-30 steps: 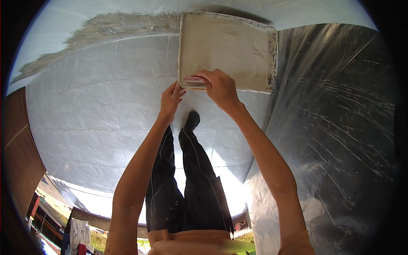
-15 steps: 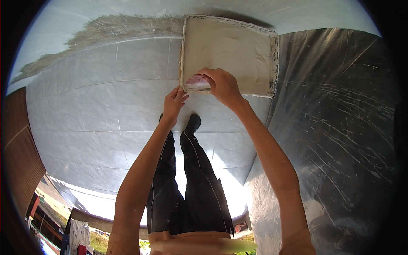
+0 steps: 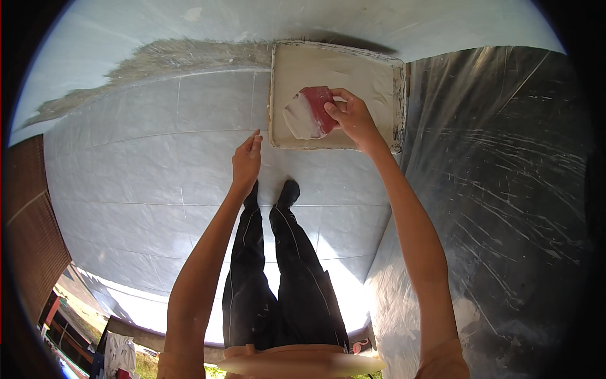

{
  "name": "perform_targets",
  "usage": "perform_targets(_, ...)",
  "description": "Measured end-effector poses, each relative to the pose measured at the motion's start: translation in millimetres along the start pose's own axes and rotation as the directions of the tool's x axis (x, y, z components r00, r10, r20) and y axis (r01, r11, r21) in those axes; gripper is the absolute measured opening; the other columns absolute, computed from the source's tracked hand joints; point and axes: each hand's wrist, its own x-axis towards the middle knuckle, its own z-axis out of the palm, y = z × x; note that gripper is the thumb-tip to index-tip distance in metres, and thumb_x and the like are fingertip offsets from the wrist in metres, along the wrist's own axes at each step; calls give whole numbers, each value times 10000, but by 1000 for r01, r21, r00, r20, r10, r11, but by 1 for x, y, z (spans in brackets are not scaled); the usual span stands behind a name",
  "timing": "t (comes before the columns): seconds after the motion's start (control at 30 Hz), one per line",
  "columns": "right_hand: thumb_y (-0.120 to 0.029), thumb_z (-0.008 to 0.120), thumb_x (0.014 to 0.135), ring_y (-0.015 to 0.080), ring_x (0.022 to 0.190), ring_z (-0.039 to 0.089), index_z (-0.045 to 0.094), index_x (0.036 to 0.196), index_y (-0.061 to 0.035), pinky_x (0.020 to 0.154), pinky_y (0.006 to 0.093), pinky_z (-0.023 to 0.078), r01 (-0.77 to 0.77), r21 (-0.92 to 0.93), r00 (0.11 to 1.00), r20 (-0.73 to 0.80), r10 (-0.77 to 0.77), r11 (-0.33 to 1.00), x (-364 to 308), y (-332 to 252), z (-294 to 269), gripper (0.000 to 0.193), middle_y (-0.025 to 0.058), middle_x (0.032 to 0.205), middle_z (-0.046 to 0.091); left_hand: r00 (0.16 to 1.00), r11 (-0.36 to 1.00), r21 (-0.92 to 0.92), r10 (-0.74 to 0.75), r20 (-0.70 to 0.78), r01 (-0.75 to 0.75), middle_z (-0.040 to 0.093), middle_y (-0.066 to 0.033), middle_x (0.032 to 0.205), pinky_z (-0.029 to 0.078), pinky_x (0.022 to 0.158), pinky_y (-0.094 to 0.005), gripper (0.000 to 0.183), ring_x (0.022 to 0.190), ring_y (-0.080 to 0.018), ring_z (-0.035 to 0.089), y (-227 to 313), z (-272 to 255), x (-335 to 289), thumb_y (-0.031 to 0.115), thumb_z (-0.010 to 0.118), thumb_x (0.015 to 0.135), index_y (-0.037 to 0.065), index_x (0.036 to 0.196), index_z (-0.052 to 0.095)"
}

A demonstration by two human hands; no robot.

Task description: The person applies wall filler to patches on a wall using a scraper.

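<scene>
My right hand (image 3: 355, 120) grips a red plastic scraper (image 3: 323, 108) by its edge, over the tray. Off-white paste coats the left part of the scraper's blade. Beneath it lies a shallow rectangular tray (image 3: 272, 95) with a crusted rim, filled with smooth off-white paste (image 3: 353, 69). My left hand (image 3: 245, 159) is just outside the tray's near left corner, apart from the rim. Its fingers are curled together, and nothing shows in them.
Grey floor tiles (image 3: 139, 164) extend left of the tray. A pale wall (image 3: 303, 19) with a rough grey strip (image 3: 183, 57) runs behind. Dark, shiny sheeting (image 3: 505, 189) with white streaks covers the right side. My feet (image 3: 289, 192) stand close to the tray.
My right hand has lifted the scraper from the tray's near left corner, moving it right and turning its coated face up. My left hand has come off the tray's corner and its fingers have curled.
</scene>
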Motion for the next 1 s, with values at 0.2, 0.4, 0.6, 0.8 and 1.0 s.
perform_targets(0.2, -106, 651, 935, 181, 868, 694, 524, 1229, 42, 758, 346, 594, 55, 413, 998, -63, -31, 909, -33, -71, -18, 353, 132, 994, 709, 894, 909, 222, 397, -205, -353, 613, -222, 1285, 436, 1018, -385, 440, 1198, -350, 594, 81, -20, -12, 308, 456, 1028, 16, 1342, 555)
perform_targets(0.4, -99, 670, 922, 189, 830, 705, 516, 1218, 61, 730, 333, 624, 302, 548, 950, -239, -200, 780, -65, -173, -39, 371, 136, 994, 698, 771, 780, 300, 611, -180, -549, 568, -225, 1344, 393, 1069, -417, 440, 1318, -383, 479, 192, -39, -34, 267, 473, 1026, 27, 1394, 492)
perform_targets(0.6, -62, 663, 911, 185, 787, 717, 517, 1205, 83, 643, 276, 648, 512, 610, 858, -329, -395, 605, -103, -282, -59, 358, 139, 992, 690, 470, 507, 405, 861, -196, -761, 510, -207, 1412, 354, 1096, -486, 447, 1398, -438, 340, 308, -63, -68, 257, 487, 1024, 50, 1418, 457)
perform_targets(0.8, -49, 643, 919, 173, 795, 718, 571, 1163, 83, 658, 264, 650, 650, 582, 747, -370, -552, 489, -148, -390, -82, 286, 134, 1000, 692, 176, 243, 486, 968, -180, -839, 515, -176, 1415, 334, 1110, -496, 446, 1402, -430, 338, 435, -89, -122, 246, 498, 1011, 61, 1414, 460)
perform_targets(1.0, -53, 622, 932, 171, 850, 709, 584, 1163, 107, 725, 251, 642, 773, 486, 623, -459, -633, 408, -200, -484, -106, 284, 143, 1040, 680, -109, -8, 527, 981, -161, -850, 512, -161, 1421, 305, 1124, -521, 443, 1403, -434, 333, 552, -111, -178, 238, 491, 998, 77, 1410, 469)
